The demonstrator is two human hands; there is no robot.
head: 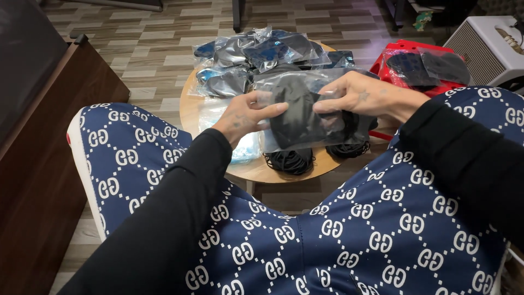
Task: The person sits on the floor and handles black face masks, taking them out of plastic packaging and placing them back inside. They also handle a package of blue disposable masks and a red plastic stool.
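Wood-patterned floor tiles surround a small round wooden table [256,169], seen from above between the person's knees in blue patterned trousers [393,229]. Over the near half of the table, both hands hold up a clear plastic bag [322,82] with a black fabric piece [297,117] inside. The left hand [245,117] pinches the bag's left edge, thumb on the front of the film and fingers behind. The right hand [363,98] grips the upper right part, fingers curled down over the front. Both hands are pressed onto the bag, not spread.

Behind it lies a heap of filled bags [262,57] of the same kind, holding dark pieces. Two coils of black elastic cord [289,161] sit at the near rim of the table, just under the held bag, and a stack of flat clear bags [243,150] lies below the left hand. To the right, a red plastic stool [406,49] carries more filled bags [431,68].

Handling this well seems to call for keeping the thin film taut between the two grips, so the fabric lies flat and does not bunch. The film looks slippery; firm pinches near the edges should serve better than a loose hold at the middle.
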